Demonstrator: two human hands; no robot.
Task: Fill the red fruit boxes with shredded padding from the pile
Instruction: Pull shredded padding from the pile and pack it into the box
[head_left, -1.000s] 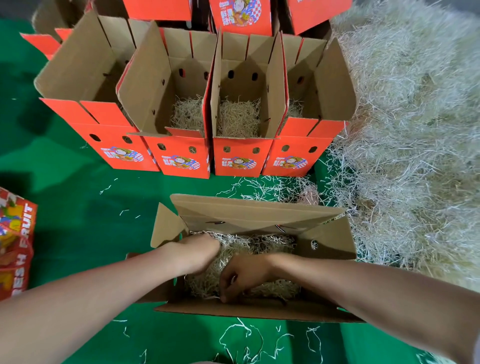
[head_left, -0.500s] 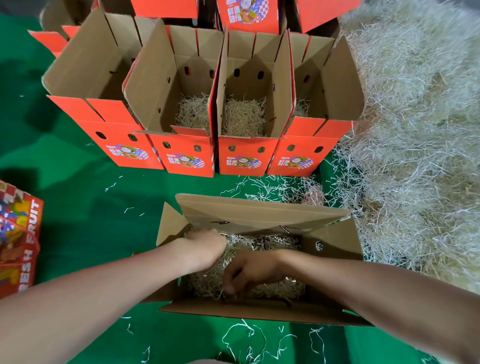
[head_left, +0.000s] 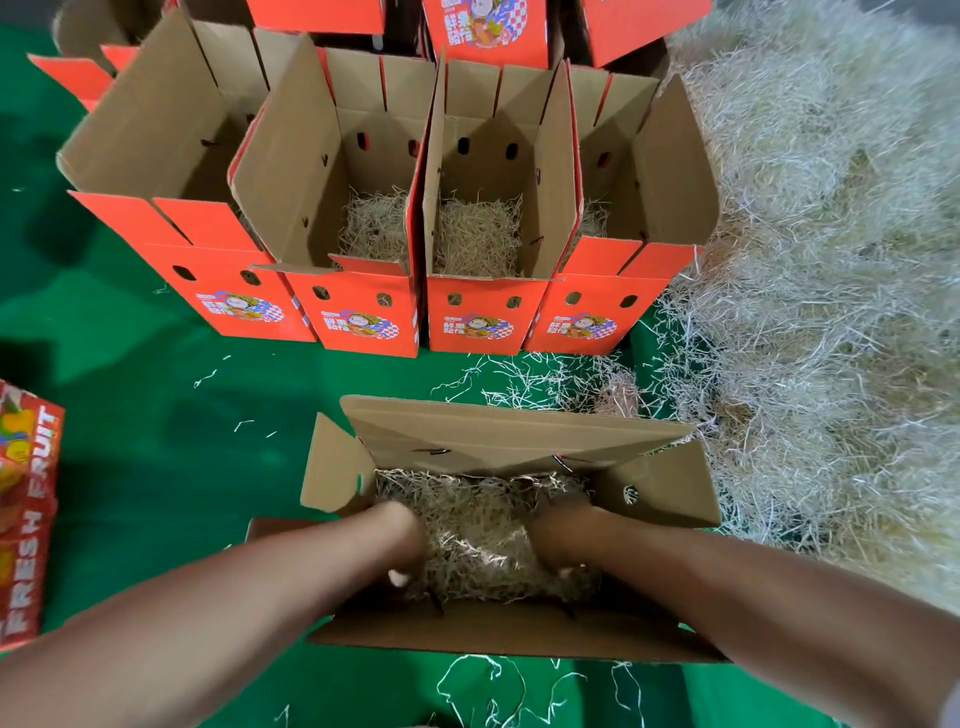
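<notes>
Near edge of mat (head_left: 156, 415), centre: open box (head_left: 509, 431), flaps out, brown insides showing; long axis runs L–R across the view.
Padding (head_left: 478, 545): a layer covers the box floor, betw. the 2 hands.
L hand (head_left: 402, 540): down in the box at its L end, pressed into padding; fingers buried, can't tell if spread or curled.
R hand (head_left: 563, 535): same at the R end, blurred; fingers hidden, can't tell.
Pile (head_left: 841, 291): fills the R side of the mat, far R corner to near edge, just beside the box's R end flap.
Key relation: pile lies to the R of the box, off the end of its long axis; R hand is nearer, L would have to cross the box.
Step, my read: tamping or spreading the layer; if more is wanted, the next grab comes from the R.
Row (head_left: 483, 322): 4 red boxes side by side toward the far edge; the 2 middle ones show padding, the R one a bit, the L one's floor is hidden. More red boxes behind.
Strands (head_left: 540, 379): loose bits on mat betw. row & box, some at the near edge too.
Printed box (head_left: 28, 519): at L edge, "FRESH FRUIT", well apart.
Room: only mat & shadows show; no walls.
Risk: padding looks light & springy, prob. sheds strands on the way over.
</notes>
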